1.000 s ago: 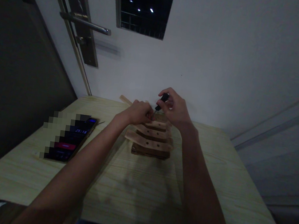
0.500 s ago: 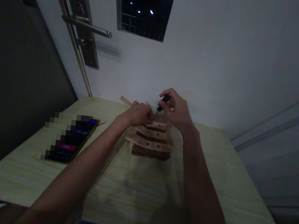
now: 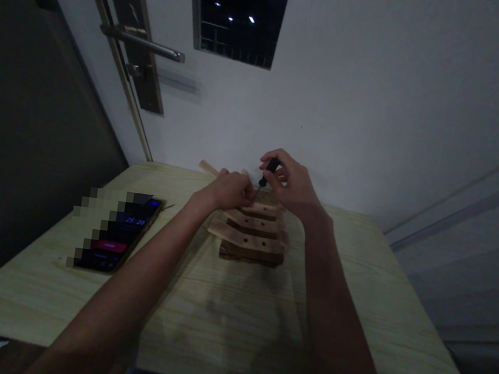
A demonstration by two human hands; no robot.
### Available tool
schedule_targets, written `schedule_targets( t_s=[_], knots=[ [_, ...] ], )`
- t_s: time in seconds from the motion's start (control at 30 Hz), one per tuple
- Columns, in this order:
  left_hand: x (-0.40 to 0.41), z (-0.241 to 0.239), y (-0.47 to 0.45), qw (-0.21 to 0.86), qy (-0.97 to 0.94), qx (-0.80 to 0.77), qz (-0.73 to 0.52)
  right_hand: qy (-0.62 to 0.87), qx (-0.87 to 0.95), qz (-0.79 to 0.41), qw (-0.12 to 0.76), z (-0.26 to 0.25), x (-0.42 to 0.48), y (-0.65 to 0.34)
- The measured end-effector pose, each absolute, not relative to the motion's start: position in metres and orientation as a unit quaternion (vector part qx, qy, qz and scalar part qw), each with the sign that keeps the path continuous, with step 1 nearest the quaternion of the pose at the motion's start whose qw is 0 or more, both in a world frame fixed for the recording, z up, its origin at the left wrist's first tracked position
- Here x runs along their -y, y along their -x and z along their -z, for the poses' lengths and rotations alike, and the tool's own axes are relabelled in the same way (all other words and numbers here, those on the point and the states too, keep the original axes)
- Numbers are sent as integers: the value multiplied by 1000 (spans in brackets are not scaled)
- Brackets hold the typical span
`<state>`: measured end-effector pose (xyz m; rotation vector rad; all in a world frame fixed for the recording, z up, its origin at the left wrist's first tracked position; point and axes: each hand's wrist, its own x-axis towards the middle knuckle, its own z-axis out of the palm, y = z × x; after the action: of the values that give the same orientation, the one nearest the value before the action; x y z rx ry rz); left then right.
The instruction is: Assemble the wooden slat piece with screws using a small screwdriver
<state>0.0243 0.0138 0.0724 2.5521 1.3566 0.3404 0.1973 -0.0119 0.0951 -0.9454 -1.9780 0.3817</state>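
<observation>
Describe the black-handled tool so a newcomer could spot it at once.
On the pale table, find the dark block crossed by lighter strips. Near its far end, the right hand holds the black-handled tool; its black grip and thin shaft set it apart from the brown strips.

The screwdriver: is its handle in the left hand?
No, the right hand grips the screwdriver by its black handle, while the left hand is lower down, near its metal shaft.

An indoor room, exact kind unclear: wood-grained table (image 3: 365,288) near, white door (image 3: 357,103) far, its lever handle (image 3: 153,46) left, dark window (image 3: 242,17)
</observation>
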Motion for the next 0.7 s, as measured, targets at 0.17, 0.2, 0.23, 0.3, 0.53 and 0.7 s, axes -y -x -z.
schedule_targets(
  t_s=[0.17, 0.2, 0.23, 0.3, 0.53, 0.7],
  knots=[
    [-14, -72, -24, 112, -872, -463, -110, 363, 805, -168, 438, -97, 13, -197],
    [-14, -72, -24, 112, -873, -463, -109, 356, 807, -172, 437, -97, 14, -197],
    [-14, -72, -24, 112, -873, -462, -108, 349, 810, -177, 436, -96, 14, -197],
    [-15, -72, -23, 114, -873, -462, -107, 337, 813, -187, 436, -96, 13, -197],
    [-12, -78, -23, 124, -875, -460, -84, 311, 817, -200, 443, -96, 12, -197],
    [-16, -78, -18, 159, -878, -443, -91, 317, 816, -207, 436, -94, 11, -197]
  ],
)
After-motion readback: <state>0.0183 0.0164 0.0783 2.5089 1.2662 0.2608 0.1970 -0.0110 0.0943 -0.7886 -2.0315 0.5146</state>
